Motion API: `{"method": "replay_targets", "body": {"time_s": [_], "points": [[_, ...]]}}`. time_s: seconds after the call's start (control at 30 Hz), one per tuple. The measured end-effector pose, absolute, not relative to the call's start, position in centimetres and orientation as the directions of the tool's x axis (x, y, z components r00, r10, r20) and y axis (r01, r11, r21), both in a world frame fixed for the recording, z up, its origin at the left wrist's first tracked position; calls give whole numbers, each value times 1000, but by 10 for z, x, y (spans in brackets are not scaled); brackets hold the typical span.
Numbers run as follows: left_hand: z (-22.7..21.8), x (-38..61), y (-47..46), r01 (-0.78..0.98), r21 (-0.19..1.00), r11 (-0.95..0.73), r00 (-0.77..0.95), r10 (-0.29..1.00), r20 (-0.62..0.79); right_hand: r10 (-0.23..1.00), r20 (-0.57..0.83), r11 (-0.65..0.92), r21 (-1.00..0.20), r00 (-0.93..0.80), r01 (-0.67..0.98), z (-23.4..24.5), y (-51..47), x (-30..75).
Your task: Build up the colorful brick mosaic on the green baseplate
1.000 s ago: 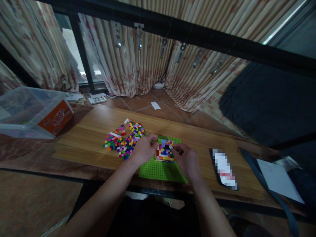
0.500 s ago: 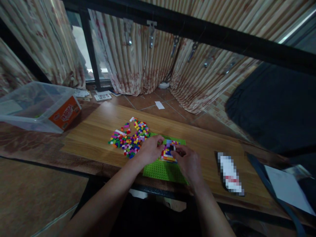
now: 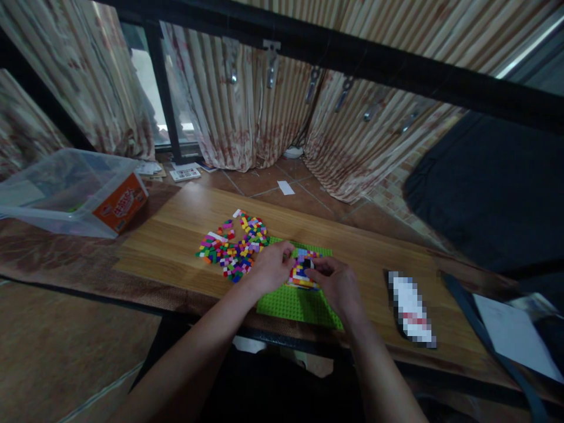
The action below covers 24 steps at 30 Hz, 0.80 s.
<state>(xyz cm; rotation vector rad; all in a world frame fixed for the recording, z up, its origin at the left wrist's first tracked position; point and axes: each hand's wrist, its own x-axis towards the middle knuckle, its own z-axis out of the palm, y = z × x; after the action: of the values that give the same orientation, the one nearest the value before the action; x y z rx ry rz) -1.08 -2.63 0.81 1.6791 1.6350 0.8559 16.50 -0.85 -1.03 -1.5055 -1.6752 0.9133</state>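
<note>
A green studded baseplate [image 3: 291, 305] lies on the wooden board, with a low build of multicoloured toy bricks [image 3: 303, 281] on it. My left hand [image 3: 272, 269] is at the build's left side, fingers curled in and closed; whatever lies between its fingertips is hidden. From the right, my right hand [image 3: 340, 286] reaches in with thumb and fingers pinched at a small black brick [image 3: 307, 264] over the build. Left of the baseplate spreads a loose pile of small coloured bricks [image 3: 238, 249], partly behind my left hand.
A clear plastic box [image 3: 66, 214] with an orange label stands at the left. On the right lie a blurred-out object [image 3: 410, 308], a dark strap [image 3: 493, 346] and a white sheet [image 3: 515, 335]. Beyond the wooden board [image 3: 176, 235] are floor tiles and curtains [image 3: 247, 117].
The view has shifted very slightly. Both hands stay at the brick build, with only a small movement of the right fingers about the black brick.
</note>
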Motion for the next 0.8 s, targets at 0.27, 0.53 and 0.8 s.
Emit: {"method": "replay_targets", "body": {"time_s": [0.27, 0.53, 0.8], "points": [[6, -49, -19, 594, 804, -37, -87, 990, 110, 969, 182, 103, -911, 168, 399, 7, -7, 178], [8, -133, -16, 703, 682, 202, -354, 931, 90, 897, 304, 185, -917, 320, 353, 16, -11, 174], [12, -171, -38, 781, 517, 351, -416, 910, 9, 929, 336, 257, -886, 153, 386, 16, -26, 149]]}}
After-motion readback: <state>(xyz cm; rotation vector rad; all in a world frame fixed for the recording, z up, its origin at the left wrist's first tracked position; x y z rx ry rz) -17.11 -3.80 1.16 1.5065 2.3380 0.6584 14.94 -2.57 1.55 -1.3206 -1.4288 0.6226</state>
